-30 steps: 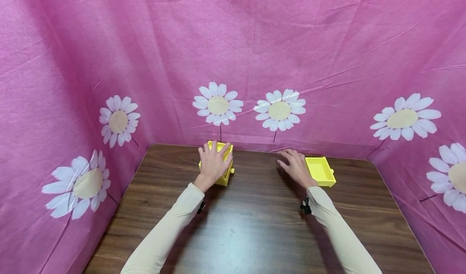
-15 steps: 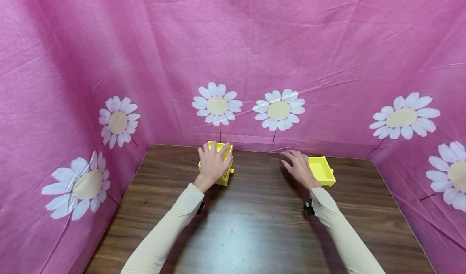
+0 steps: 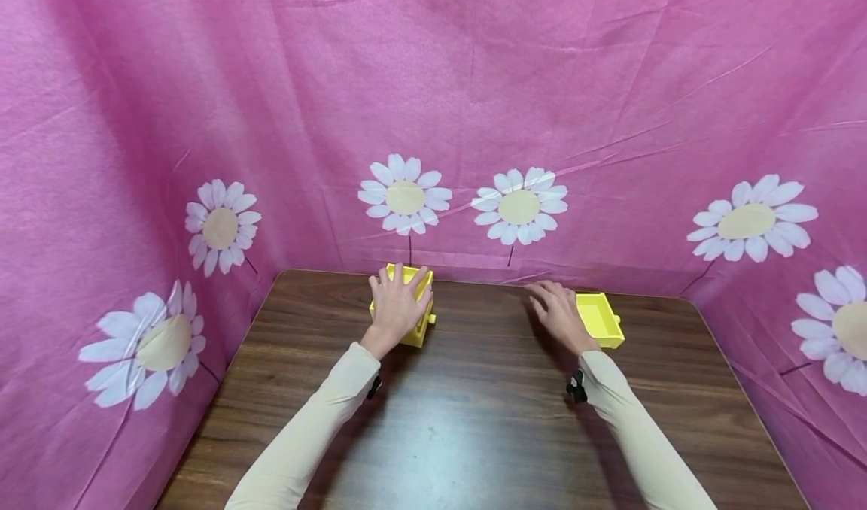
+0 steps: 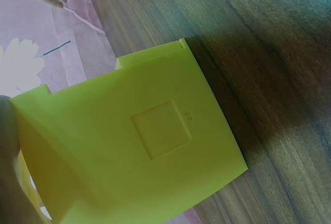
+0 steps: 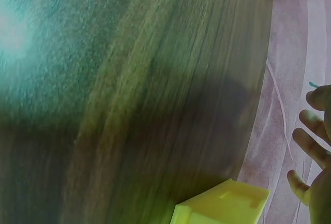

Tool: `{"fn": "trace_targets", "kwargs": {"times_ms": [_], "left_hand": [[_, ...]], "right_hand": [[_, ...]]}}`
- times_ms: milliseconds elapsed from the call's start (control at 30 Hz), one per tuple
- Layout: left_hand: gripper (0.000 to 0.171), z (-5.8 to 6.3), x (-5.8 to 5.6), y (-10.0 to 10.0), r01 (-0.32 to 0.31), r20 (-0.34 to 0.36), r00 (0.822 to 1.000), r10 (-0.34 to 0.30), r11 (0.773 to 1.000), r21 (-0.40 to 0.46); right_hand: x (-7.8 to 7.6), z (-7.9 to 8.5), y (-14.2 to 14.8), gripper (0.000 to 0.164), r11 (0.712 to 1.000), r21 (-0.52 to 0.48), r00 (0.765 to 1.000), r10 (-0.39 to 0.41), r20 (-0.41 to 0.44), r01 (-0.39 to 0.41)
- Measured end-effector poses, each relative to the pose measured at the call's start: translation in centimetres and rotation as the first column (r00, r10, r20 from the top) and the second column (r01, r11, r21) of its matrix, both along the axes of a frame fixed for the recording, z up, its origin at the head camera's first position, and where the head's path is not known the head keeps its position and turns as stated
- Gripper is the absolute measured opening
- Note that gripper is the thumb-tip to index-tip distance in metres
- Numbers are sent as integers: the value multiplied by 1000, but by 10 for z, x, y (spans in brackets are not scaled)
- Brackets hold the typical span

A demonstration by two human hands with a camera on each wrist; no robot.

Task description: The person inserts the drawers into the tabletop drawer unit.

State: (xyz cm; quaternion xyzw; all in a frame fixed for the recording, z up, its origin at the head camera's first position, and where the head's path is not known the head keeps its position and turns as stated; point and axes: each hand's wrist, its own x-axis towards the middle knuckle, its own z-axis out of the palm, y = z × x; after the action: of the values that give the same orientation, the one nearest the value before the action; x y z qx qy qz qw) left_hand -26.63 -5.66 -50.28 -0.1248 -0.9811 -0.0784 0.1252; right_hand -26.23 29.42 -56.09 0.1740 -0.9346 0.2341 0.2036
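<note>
A small yellow cabinet point(image 3: 415, 337) with a knob point(image 3: 432, 318) on its right side stands near the table's far edge. My left hand point(image 3: 395, 307) grips it from above, fingers spread across its top and thumb at the right side. One broad flat wall of the cabinet point(image 4: 103, 136) fills much of the left wrist view, with a square outline pressed into it. On the right lies a shallow yellow drawer point(image 3: 597, 319), its knob facing right. Just left of this drawer is my right hand point(image 3: 558, 318), fingers loosely bent and holding nothing. The right wrist view shows those fingers point(image 5: 311, 146) apart from the drawer point(image 5: 222, 206).
The dark wooden table point(image 3: 433, 420) reaches back to a pink cloth point(image 3: 460, 81) printed with white daisies. This cloth also encloses the left and right sides. A bright light reflection lies on the table's front middle.
My right hand has shifted slightly to the right, covering a bit more of the drawer's left side. The left hand and the cabinet have stayed put.
</note>
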Motion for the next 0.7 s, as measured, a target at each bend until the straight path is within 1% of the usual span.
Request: {"fn": "trace_targets", "kwargs": {"times_ms": [333, 700], "left_hand": [[48, 0, 0, 1, -4, 3, 1000, 4, 1000, -9], [48, 1, 0, 0, -1, 21, 1000, 1, 1000, -8]], "right_hand": [[1, 2, 12, 30, 999, -6, 999, -46, 9, 46], [4, 6, 18, 33, 994, -6, 994, -106, 24, 106]]}}
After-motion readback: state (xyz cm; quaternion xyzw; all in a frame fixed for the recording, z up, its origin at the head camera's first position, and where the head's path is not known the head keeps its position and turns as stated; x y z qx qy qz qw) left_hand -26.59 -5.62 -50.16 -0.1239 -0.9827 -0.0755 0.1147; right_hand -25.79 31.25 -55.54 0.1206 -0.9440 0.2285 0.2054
